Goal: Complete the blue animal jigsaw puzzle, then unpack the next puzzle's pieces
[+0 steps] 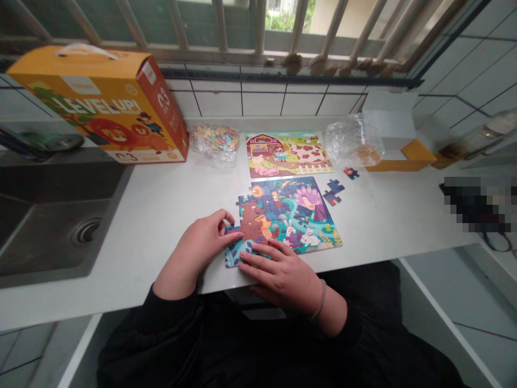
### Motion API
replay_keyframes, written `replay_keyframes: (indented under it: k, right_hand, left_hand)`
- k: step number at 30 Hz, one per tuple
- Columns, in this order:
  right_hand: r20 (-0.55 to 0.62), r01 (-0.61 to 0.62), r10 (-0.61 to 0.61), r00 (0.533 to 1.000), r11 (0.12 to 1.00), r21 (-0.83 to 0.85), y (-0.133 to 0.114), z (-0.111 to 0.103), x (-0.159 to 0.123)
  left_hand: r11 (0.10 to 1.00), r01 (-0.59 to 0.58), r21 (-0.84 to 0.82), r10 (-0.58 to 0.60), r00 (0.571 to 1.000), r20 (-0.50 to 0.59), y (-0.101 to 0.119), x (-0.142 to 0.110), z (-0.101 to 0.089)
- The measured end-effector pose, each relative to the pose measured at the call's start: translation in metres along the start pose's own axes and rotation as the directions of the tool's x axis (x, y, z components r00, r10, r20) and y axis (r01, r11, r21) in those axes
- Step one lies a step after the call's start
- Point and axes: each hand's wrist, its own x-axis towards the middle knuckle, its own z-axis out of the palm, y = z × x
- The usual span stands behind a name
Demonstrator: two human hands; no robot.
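Note:
A colourful animal jigsaw puzzle lies on the white counter in front of me. My left hand rests at the puzzle's left edge, thumb and fingers pinched on a puzzle piece there. My right hand lies flat on the puzzle's lower left corner, fingers stretched out and pressing the pieces. Three loose pieces lie right of the puzzle: loose piece one, loose piece two and loose piece three. A finished farm puzzle lies behind.
An orange puzzle box stands at the back left. A plastic bag of pieces sits beside it. An empty clear bag and an orange cardboard tray are at the right. A steel sink is on the left.

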Motion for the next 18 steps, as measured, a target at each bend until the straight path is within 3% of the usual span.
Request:
replay_keyframes:
  k: [3,6,8,12,14,18]
  right_hand:
    - [-0.089,-0.013,0.017,0.996,0.999,0.048,0.004,-0.007,-0.002]
    - [-0.222,-0.184,0.187,0.957,0.982,0.034,0.026,-0.027,-0.008]
    - [-0.302,-0.394,0.369,0.879,0.919,-0.025,0.052,-0.047,-0.014]
    - [-0.311,-0.729,0.664,0.680,0.658,-0.188,0.121,-0.087,-0.030]
    - [-0.308,-0.806,0.745,0.592,0.541,-0.242,0.150,-0.100,-0.037]
    - [-0.164,-0.831,0.830,0.534,0.479,-0.282,0.179,-0.106,-0.046]
  left_hand:
    - [1.000,-0.015,0.001,0.015,1.000,0.020,0.001,0.000,-0.001]
    - [1.000,-0.008,0.016,0.007,1.000,0.018,0.001,0.000,0.000]
    - [1.000,0.001,0.027,-0.001,1.000,0.008,0.001,0.000,0.000]
    - [1.000,-0.001,0.031,0.002,1.000,-0.016,0.000,0.002,0.003]
    - [0.999,-0.007,0.032,0.008,1.000,-0.025,-0.003,0.003,0.004]
    - [0.999,-0.020,0.035,0.021,0.999,-0.033,-0.006,0.004,0.005]
